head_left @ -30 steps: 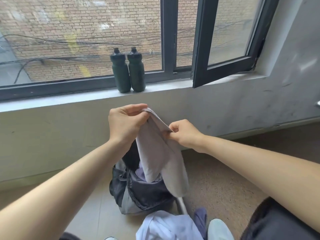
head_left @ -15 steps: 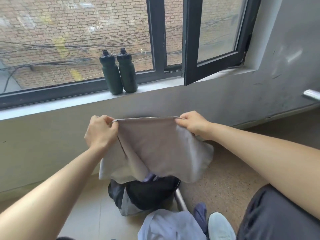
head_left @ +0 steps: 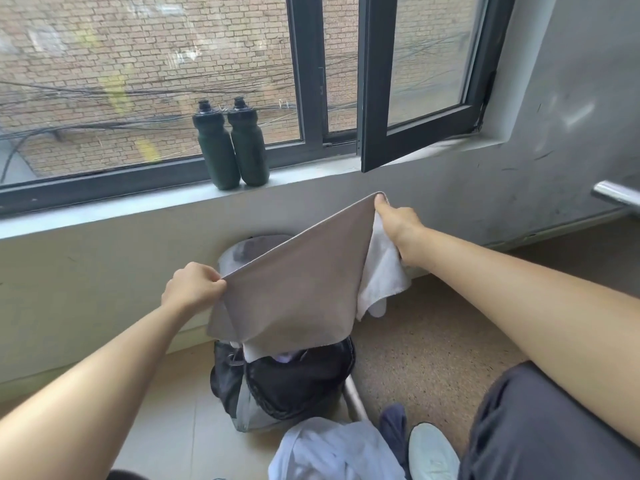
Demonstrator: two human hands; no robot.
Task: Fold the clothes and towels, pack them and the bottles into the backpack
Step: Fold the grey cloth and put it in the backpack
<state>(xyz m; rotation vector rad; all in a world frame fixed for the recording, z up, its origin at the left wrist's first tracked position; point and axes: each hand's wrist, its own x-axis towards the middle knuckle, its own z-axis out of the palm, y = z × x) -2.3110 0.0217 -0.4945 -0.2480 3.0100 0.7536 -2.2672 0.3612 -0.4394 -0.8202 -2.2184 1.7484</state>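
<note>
I hold a grey towel (head_left: pixel 294 289) stretched in the air above an open black and grey backpack (head_left: pixel 287 386) on the floor. My left hand (head_left: pixel 192 285) pinches the towel's lower left corner. My right hand (head_left: pixel 398 223) pinches the upper right corner, higher and farther away, so the top edge slopes. The towel's white underside (head_left: pixel 379 275) hangs below my right hand. Two dark green bottles (head_left: pixel 232 143) stand side by side on the window sill (head_left: pixel 104 206). A pale blue garment (head_left: pixel 332 452) lies crumpled at the bottom, in front of the backpack.
An open window sash (head_left: pixel 415 133) juts inward over the sill at the right. A metal bar (head_left: pixel 616 195) pokes in at the right edge. My shoe (head_left: pixel 433 452) and dark trouser leg (head_left: pixel 554 427) are at the lower right, beside a metal leg (head_left: pixel 355 398).
My hands have moved apart and the folded towel has opened out. My right hand has risen and gone farther off, tilting the top edge. The view has shifted left.
</note>
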